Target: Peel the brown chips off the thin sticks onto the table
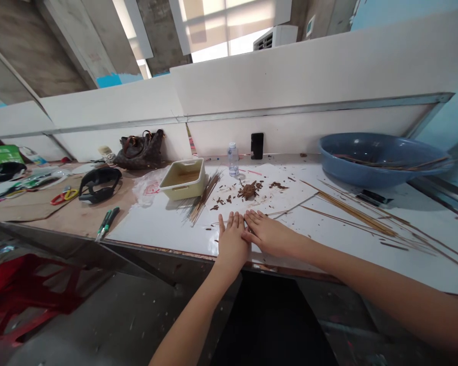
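- Green box (3,155) far left, its print too small for me to read
- Thin wooden sticks (203,199) fanned on the white table (156,229), just beyond my left hand
- My left hand (232,244) lying open, palm down
- Crumbly brown lump (248,191) just past my fingertips (238,218)
- My right hand (270,236) open too, touching my left

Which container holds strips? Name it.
The round blue plastic basin, with thin brown strips in it; the rectangular cream tray holds brownish liquid.

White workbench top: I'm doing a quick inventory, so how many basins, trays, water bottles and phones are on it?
Blue basin: 1
Cream tray: 1
Plastic water bottle: 1
Black phone: 1
Total: 4
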### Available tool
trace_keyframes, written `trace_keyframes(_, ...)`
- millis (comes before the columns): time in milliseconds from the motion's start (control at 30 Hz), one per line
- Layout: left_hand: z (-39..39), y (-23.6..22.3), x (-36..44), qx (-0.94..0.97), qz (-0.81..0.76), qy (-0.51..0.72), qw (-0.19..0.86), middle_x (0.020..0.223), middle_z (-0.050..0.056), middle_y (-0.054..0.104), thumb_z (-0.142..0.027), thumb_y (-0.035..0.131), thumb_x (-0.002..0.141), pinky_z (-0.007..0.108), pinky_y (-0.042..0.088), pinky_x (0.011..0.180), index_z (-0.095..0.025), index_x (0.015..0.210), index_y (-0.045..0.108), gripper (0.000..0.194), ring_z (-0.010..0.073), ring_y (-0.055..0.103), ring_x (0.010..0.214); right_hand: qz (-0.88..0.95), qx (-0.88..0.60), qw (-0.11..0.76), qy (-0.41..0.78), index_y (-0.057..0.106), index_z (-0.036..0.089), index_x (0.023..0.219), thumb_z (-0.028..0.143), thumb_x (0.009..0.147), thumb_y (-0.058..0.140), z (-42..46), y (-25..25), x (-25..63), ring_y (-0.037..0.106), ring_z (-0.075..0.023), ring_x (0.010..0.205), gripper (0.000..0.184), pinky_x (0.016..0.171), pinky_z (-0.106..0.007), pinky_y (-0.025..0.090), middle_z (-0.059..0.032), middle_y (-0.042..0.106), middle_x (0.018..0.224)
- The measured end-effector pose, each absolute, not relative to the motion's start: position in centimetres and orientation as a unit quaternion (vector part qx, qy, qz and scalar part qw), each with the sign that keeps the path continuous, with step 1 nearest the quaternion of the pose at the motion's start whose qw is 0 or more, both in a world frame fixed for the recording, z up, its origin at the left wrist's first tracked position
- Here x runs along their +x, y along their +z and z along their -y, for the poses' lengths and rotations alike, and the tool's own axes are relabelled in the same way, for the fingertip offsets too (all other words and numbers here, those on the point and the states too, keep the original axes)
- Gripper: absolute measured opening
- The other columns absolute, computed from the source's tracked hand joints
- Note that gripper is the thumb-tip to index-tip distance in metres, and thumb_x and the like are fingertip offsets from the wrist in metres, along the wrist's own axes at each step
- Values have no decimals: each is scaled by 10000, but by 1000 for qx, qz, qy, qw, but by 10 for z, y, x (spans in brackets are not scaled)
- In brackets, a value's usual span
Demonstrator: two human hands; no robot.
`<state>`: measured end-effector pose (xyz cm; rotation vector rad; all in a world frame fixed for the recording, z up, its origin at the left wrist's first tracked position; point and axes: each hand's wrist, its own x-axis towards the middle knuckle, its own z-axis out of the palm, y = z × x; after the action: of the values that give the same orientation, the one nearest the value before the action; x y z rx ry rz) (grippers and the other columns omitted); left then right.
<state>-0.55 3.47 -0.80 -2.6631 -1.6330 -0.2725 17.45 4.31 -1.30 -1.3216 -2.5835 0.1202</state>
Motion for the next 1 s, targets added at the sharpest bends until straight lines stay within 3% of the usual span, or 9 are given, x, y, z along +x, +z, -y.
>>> trace_keyframes(133, -34, -6, -5, -844, 531, -73, 0, 1743, 194, 466, -229, 408, 1074, 650, 138, 1419, -93, 1676, 520, 627, 347, 368, 1688, 886, -448, 113, 52, 499, 64, 1684, 595, 1188, 271, -42, -10, 177, 453, -374, 1634, 762, 1337, -584, 389, -272, 498, 1711)
trace_keyframes(367, -27, 2, -3, -840, 539, -61, 4, 1765, 189, 428, -246, 369, 1105, 631, 105, 1429, -41, 1706, 440, 639, 327, 332, 1703, 876, -467, 111, 51, 409, -52, 1696, 599, 1186, 247, -40, -12, 176, 332, -412, 1685, 843, 1351, -631, 354, -335, 355, 1756)
trace_keyframes(733, -26, -14, -5, -841, 533, -88, 41, 1752, 167, 466, -302, 310, 1157, 619, 164, 1424, -100, 1692, 494, 600, 318, 378, 1686, 878, -463, 120, 29, 447, 20, 1704, 552, 1182, 376, -34, -17, 176, 396, -415, 1656, 749, 1327, -656, 389, -321, 434, 1721)
trace_keyframes(1000, -30, -12, -6, -851, 517, -85, 44, 1705, 195, 530, -309, 297, 1167, 627, 151, 1425, -80, 1657, 541, 593, 328, 420, 1664, 878, -466, 109, 23, 461, 7, 1693, 533, 1179, 407, -31, -13, 174, 397, -411, 1655, 737, 1342, -622, 381, -326, 422, 1723)
